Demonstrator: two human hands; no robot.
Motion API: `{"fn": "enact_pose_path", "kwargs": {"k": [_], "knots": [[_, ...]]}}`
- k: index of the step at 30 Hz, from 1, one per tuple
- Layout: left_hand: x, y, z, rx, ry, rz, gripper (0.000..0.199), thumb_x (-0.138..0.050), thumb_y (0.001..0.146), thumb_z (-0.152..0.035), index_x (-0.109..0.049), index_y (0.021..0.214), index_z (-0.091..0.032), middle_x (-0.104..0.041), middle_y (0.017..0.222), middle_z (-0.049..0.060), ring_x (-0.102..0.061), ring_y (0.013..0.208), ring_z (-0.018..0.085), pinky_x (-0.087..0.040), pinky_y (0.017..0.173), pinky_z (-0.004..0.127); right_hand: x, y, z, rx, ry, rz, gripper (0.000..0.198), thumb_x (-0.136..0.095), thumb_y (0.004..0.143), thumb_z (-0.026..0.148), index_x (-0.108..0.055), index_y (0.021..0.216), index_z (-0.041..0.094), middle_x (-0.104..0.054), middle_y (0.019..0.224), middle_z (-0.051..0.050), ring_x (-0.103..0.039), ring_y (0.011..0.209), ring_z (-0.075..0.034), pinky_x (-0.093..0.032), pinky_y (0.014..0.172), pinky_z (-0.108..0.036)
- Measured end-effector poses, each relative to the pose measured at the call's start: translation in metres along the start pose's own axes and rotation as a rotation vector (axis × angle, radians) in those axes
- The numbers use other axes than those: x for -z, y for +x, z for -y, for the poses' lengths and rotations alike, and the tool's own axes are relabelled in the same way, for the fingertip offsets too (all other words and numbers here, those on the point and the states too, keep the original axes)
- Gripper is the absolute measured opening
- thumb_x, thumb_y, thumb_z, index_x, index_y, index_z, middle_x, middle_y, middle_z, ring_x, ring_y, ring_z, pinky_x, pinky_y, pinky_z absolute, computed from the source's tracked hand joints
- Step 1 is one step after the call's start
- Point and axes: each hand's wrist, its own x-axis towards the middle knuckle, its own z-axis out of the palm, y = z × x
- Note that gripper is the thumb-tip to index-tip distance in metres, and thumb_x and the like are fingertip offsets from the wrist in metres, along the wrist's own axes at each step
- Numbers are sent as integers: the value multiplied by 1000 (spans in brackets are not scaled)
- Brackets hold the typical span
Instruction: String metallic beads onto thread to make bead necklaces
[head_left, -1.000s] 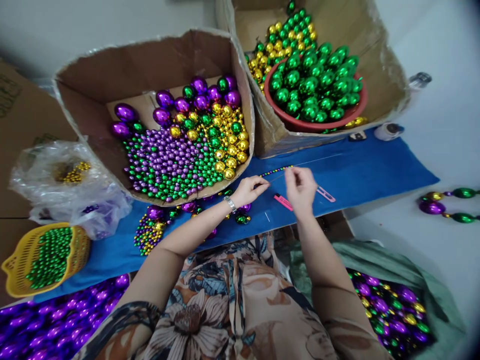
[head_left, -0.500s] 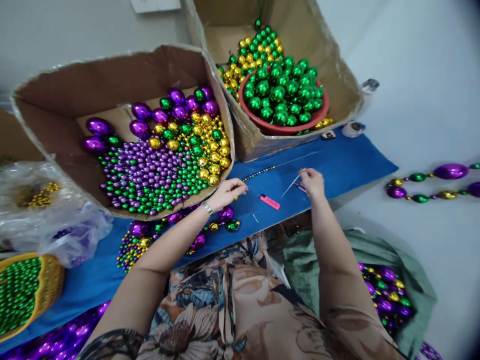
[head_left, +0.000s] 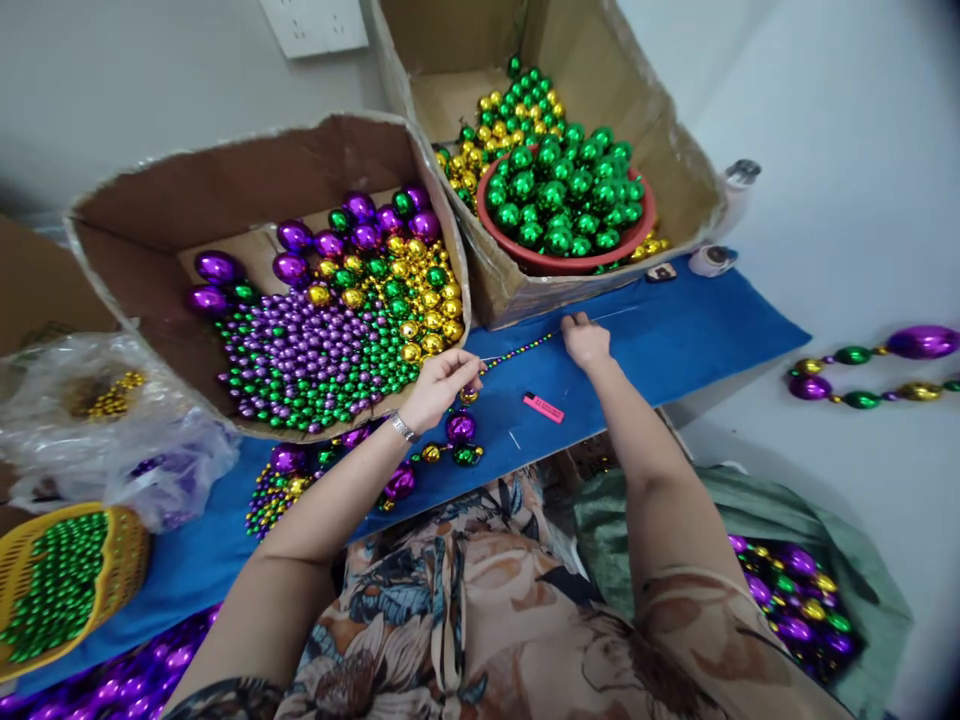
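Note:
A thin string of small green, gold and purple beads (head_left: 525,348) stretches over the blue cloth between my hands. My left hand (head_left: 444,388), wearing a metal watch, is closed in a pinch at the near end of this string. A thin pale piece shows at its fingertips, too small to name. My right hand (head_left: 586,342) has its fingers closed at the string's far end, where a fine thread runs on to the right. Larger purple, green and gold beads (head_left: 460,427) hang or lie just below my left hand. A pink lighter (head_left: 543,407) lies between my forearms.
A cardboard box (head_left: 247,160) of loose beads stands at left. Behind it, another box (head_left: 517,300) holds a red bowl (head_left: 517,250) of green balls. A yellow basket (head_left: 124,590) sits at lower left, a green sack (head_left: 637,510) at lower right. A white sliver (head_left: 514,440) lies near the table edge.
My right hand has moved left and up to the bead string, and the slim pale tool it held no longer shows there. My left hand has shifted slightly left, now pinching. The view has shifted slightly.

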Motion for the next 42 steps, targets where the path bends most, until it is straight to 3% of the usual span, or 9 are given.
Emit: {"fn": "enact_pose_path", "kwargs": {"k": [5,12,16,22,27,33,35,38,42], "knots": [[6,-3,-1,79,-151,-72,37,-75,72,-48,-65,82,-14,-60,63,-1,-53,55,7,-45,53,20,43,-22,-9,38,104,-81,39,-32,97,38,-58,120,21,-68,107,-12,-63,89,-24,-42,70,-30],[4,-1,-4,106,-177,-210,36,-76,69,-46,-66,79,-13,-37,52,-8,-31,44,4,-29,40,17,129,-98,20,669,161,-267,44,-38,92,22,-45,135,20,-66,115,-8,-62,99,-19,-47,76,-29],[-3,0,-7,-22,75,-176,28,-70,75,-42,-67,77,-14,-48,55,-4,-38,48,6,-32,45,19,141,-116,61,905,18,-274,44,-37,93,14,-46,136,21,-69,100,-6,-59,90,-18,-44,69,-28],[-3,-6,-7,-127,170,23,25,-67,77,-38,-64,70,-14,-54,59,-3,-44,56,8,-36,54,20,132,-104,96,1005,48,-290,38,-35,96,13,-56,125,24,-66,83,-4,-53,80,-17,-38,65,-28],[7,-10,-2,-23,173,163,28,-66,79,-42,-65,77,-14,-52,59,-3,-38,50,6,-30,49,20,119,-88,96,1013,141,-244,29,-37,99,23,-60,117,22,-66,93,-5,-54,83,-17,-40,68,-28],[12,-12,-6,-28,249,71,33,-66,80,-46,-67,77,-14,-61,65,0,-42,52,7,-32,50,21,108,-72,74,740,263,-169,35,-39,98,40,-67,97,19,-65,92,-8,-57,87,-18,-41,72,-28],[14,-12,-9,-18,237,59,32,-65,80,-46,-66,76,-14,-60,64,0,-40,51,6,-30,48,21,105,-71,65,666,486,-34,36,-43,96,44,-66,87,18,-64,87,-7,-58,81,-16,-43,70,-28],[17,-12,-12,-21,256,62,31,-65,79,-45,-67,78,-14,-61,66,2,-42,52,7,-31,47,21,103,-77,63,568,1114,225,40,-48,91,54,-62,83,18,-65,90,-5,-59,74,-11,-47,64,-25],[13,-11,-15,-67,317,102,27,-66,78,-41,-68,77,-14,-61,65,1,-43,53,7,-32,50,21,108,-89,90,482,1753,303,32,-61,83,53,-57,86,21,-64,115,-4,-63,91,-10,-54,72,-25]]}}
